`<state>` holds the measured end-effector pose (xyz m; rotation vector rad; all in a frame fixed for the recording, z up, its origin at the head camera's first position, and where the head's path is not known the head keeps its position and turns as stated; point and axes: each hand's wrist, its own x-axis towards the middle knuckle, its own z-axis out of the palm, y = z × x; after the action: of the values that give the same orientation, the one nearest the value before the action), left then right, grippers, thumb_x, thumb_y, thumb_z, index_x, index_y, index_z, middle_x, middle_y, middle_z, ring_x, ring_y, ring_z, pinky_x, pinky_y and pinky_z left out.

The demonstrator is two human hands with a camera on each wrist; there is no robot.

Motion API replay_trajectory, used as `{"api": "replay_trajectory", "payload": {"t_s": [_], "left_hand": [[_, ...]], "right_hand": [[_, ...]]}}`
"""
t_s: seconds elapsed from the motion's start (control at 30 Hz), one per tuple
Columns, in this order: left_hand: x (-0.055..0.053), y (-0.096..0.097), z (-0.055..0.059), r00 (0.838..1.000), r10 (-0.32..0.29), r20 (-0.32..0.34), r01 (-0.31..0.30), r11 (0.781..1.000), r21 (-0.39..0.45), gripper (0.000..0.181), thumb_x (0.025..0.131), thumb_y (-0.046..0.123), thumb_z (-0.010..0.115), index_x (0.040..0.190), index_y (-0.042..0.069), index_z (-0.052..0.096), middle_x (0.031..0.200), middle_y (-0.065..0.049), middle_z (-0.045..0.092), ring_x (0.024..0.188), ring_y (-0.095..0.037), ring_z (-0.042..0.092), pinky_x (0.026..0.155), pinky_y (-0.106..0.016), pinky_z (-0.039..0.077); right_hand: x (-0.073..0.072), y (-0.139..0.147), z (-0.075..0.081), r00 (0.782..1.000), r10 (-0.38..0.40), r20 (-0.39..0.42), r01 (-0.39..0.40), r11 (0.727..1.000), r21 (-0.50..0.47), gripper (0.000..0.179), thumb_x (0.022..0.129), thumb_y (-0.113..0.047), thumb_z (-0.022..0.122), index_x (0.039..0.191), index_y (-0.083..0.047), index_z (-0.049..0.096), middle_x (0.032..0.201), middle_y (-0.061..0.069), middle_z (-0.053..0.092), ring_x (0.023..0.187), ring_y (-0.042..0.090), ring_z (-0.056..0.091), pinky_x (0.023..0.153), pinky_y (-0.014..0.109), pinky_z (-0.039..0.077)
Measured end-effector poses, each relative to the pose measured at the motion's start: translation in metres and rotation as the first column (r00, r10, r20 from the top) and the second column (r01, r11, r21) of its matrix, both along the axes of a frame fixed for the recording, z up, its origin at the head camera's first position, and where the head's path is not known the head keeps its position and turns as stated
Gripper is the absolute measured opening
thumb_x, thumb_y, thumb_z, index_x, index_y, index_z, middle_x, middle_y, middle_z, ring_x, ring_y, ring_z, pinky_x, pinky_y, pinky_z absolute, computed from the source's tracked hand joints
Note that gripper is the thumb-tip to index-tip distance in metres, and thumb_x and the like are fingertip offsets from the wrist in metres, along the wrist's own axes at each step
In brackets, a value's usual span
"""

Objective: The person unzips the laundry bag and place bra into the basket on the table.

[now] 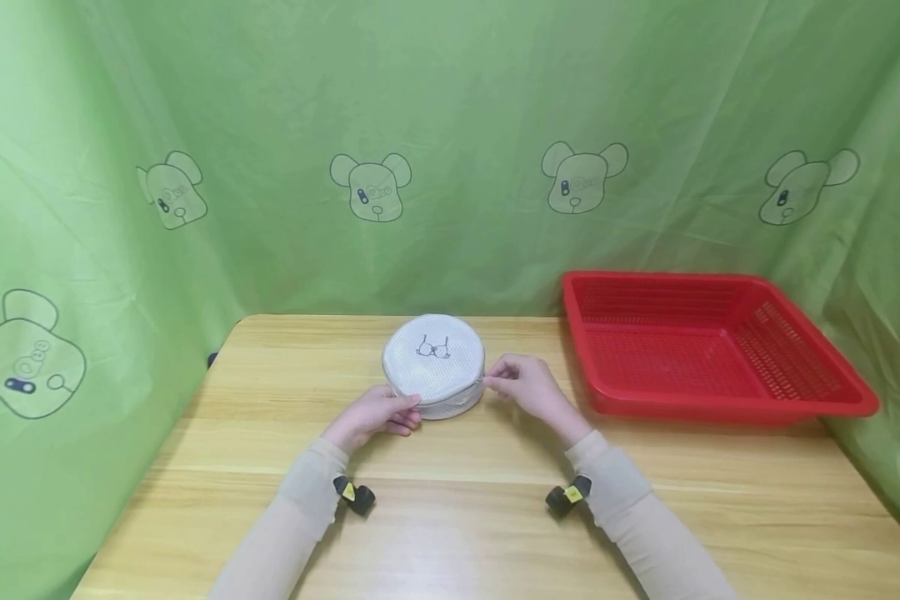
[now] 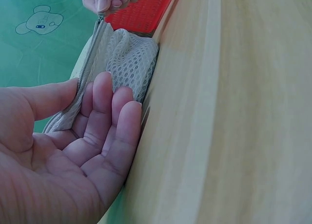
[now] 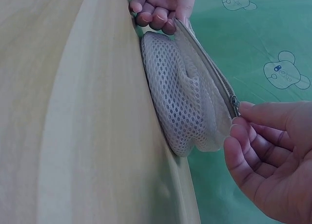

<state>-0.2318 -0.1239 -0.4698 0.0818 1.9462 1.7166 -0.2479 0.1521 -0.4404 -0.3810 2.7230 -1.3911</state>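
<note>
A round white mesh laundry bag (image 1: 435, 367) with a bra drawing on its top lies on the wooden table. A zipper (image 3: 214, 68) runs along its upper edge. My left hand (image 1: 378, 412) pinches the bag's near left rim, thumb on top and fingers underneath against the mesh side (image 2: 131, 58). At the bag's right side, my right hand (image 1: 528, 385) pinches the zipper pull (image 3: 235, 103) between thumb and index finger. In the right wrist view the zipper teeth between the hands look closed. The bag's inside is hidden.
A red plastic basket (image 1: 592, 367) with perforated walls stands on the right of the table, beside my right hand. Green curtains (image 1: 465, 242) with bear-head prints surround the table (image 1: 450, 533) at the back and sides.
</note>
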Motion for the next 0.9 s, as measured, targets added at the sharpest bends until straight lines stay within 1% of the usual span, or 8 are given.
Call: {"api": "replay_trajectory", "payload": {"t_s": [0.13,0.23,0.37,0.5,0.67,0.77,0.9], "left_hand": [[0.0002,0.0001,0.0005,1.0,-0.004,0.001,0.004,1.0,0.002,0.026,0.098,0.02,0.055,0.103,-0.005,0.062,0.079,-0.002,0.069,0.073,-0.012,0.067,0.071,-0.025,0.061],[0.0001,0.0006,0.0004,1.0,-0.007,0.001,0.007,1.0,0.002,0.026,0.098,0.02,0.056,0.104,-0.005,0.062,0.079,-0.002,0.069,0.074,-0.012,0.067,0.071,-0.025,0.061],[-0.0002,0.0009,0.0003,1.0,-0.009,0.002,0.009,1.0,0.003,0.026,0.098,0.019,0.056,0.104,-0.005,0.062,0.079,-0.002,0.069,0.074,-0.013,0.067,0.071,-0.025,0.061],[-0.0004,0.0007,0.0,1.0,-0.006,0.001,0.006,1.0,0.001,0.025,0.098,0.019,0.055,0.105,-0.005,0.062,0.08,-0.002,0.069,0.074,-0.012,0.067,0.071,-0.025,0.061],[-0.0015,0.0004,-0.0021,1.0,-0.001,-0.002,0.001,1.0,-0.001,0.025,0.098,0.02,0.056,0.105,-0.004,0.062,0.079,-0.002,0.069,0.073,-0.012,0.067,0.071,-0.025,0.06],[-0.002,0.0002,-0.0026,1.0,0.0,0.008,0.0,1.0,-0.004,0.026,0.097,0.021,0.056,0.105,-0.003,0.062,0.08,-0.002,0.069,0.074,-0.012,0.067,0.071,-0.025,0.06],[-0.0021,-0.0009,-0.0024,1.0,-0.004,0.008,0.004,1.0,-0.006,0.03,0.097,0.025,0.057,0.104,-0.004,0.063,0.081,-0.002,0.07,0.075,-0.013,0.068,0.073,-0.025,0.06]], "right_hand": [[-0.0005,0.001,0.0,1.0,-0.001,-0.011,0.001,1.0,0.001,0.011,0.086,-0.017,0.074,0.089,-0.007,0.07,0.079,0.01,0.07,0.065,0.018,0.063,0.061,0.028,0.055],[-0.0016,0.0021,-0.0011,1.0,-0.009,-0.008,0.009,1.0,0.006,0.011,0.086,-0.017,0.073,0.089,-0.007,0.069,0.08,0.014,0.07,0.065,0.015,0.061,0.061,0.027,0.055],[-0.0039,0.0048,-0.0027,0.999,-0.029,-0.014,0.03,1.0,0.008,0.011,0.087,-0.017,0.072,0.09,-0.007,0.069,0.083,0.021,0.07,0.064,0.015,0.061,0.06,0.026,0.055],[-0.0048,0.0054,-0.0022,0.999,-0.033,-0.022,0.032,0.999,-0.004,0.012,0.087,-0.016,0.072,0.09,-0.005,0.069,0.084,0.023,0.07,0.064,0.016,0.062,0.06,0.027,0.055],[-0.0037,0.0046,-0.0012,0.999,-0.027,-0.026,0.027,1.0,-0.002,0.011,0.087,-0.015,0.072,0.09,-0.005,0.069,0.083,0.02,0.07,0.066,0.019,0.063,0.061,0.027,0.056],[-0.003,0.0041,-0.0006,0.999,-0.028,-0.016,0.028,1.0,-0.003,0.011,0.086,-0.015,0.072,0.09,-0.005,0.069,0.083,0.018,0.07,0.068,0.021,0.064,0.062,0.027,0.056],[-0.0014,0.0041,0.0008,1.0,-0.024,-0.004,0.024,1.0,-0.001,0.011,0.086,-0.014,0.072,0.091,-0.005,0.069,0.082,0.015,0.07,0.069,0.02,0.064,0.063,0.027,0.057]]}}
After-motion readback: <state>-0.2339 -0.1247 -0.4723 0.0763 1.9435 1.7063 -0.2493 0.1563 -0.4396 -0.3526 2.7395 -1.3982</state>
